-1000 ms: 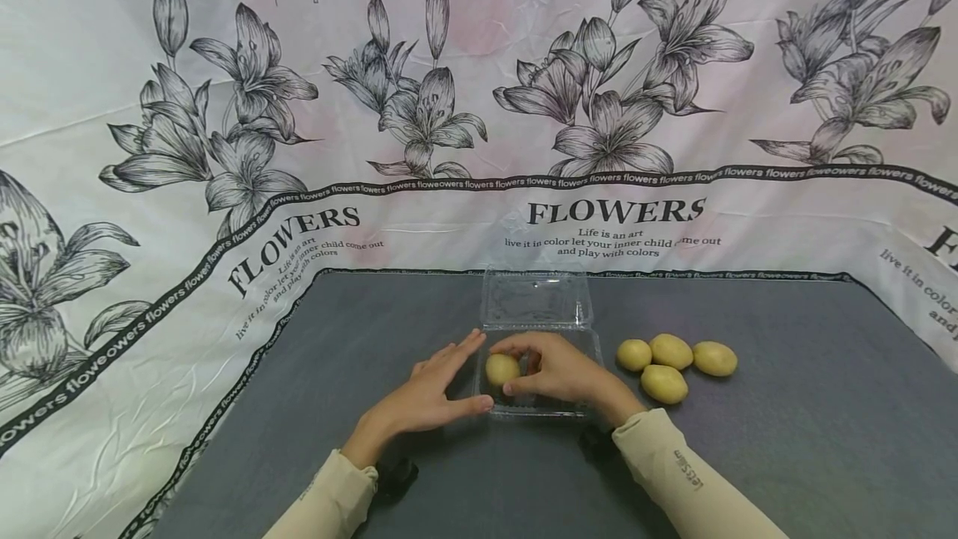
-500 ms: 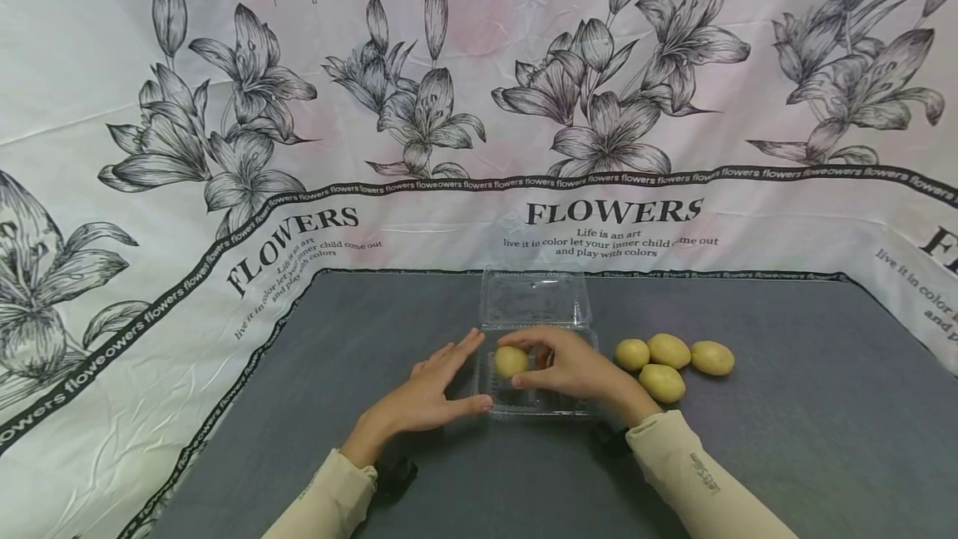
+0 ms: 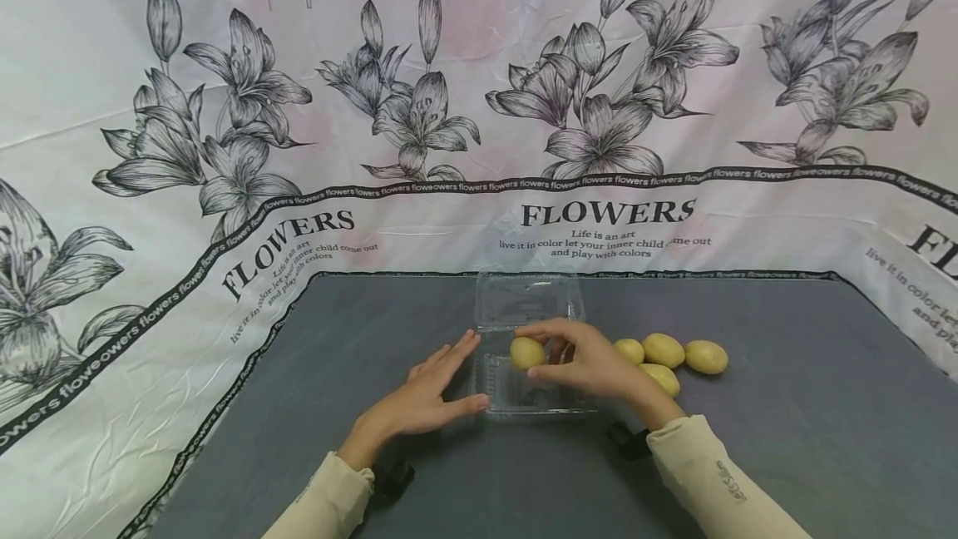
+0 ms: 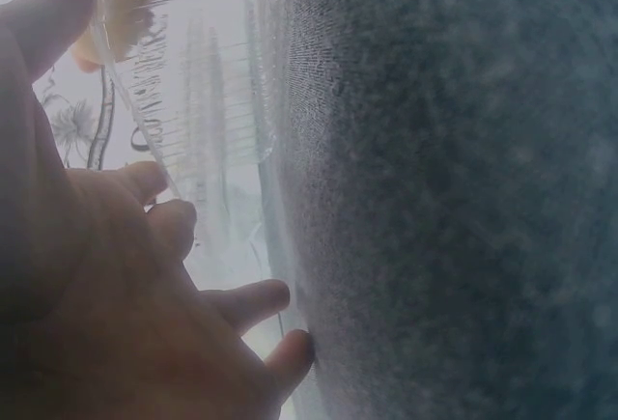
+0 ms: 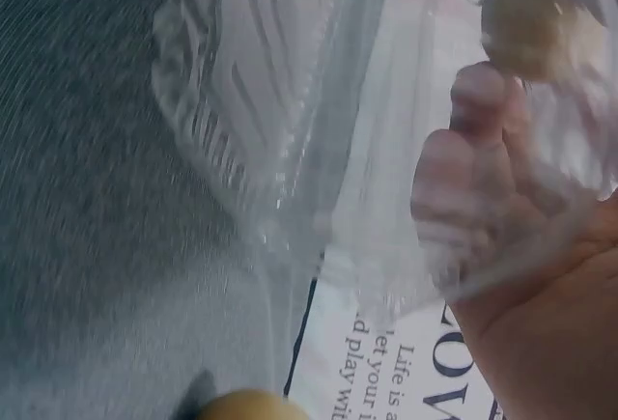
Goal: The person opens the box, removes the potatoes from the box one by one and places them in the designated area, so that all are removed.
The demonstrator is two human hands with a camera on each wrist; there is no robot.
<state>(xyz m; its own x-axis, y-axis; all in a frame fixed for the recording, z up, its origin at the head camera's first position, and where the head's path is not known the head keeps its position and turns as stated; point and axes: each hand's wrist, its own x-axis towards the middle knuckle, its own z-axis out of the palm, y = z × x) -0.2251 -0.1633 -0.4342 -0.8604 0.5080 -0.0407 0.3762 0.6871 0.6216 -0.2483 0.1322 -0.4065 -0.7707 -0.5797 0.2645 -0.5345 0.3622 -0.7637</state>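
A clear plastic clamshell box (image 3: 497,393) lies on the dark table, its lid (image 3: 528,299) folded back toward the curtain. Fingers of my right hand (image 3: 591,363) pinch a yellow potato (image 3: 527,353) over the box's base, thumb on the near side. The right wrist view catches that potato (image 5: 526,19) behind the transparent plastic. At the box's left side, my left hand (image 3: 415,402) lies with straight, spread fingers and thumb; in the left wrist view its fingertips are right at the ribbed plastic wall (image 4: 212,101). It grips nothing.
Several more potatoes (image 3: 663,350) lie in a cluster on the dark table (image 3: 786,439), just right of the box and partly behind the right wrist. A white curtain (image 3: 419,227) with printed flowers rises along the table's back and left edges.
My right hand has moved rightward across the box with the potato in its fingers. My left hand has stayed in place at the box's left side.
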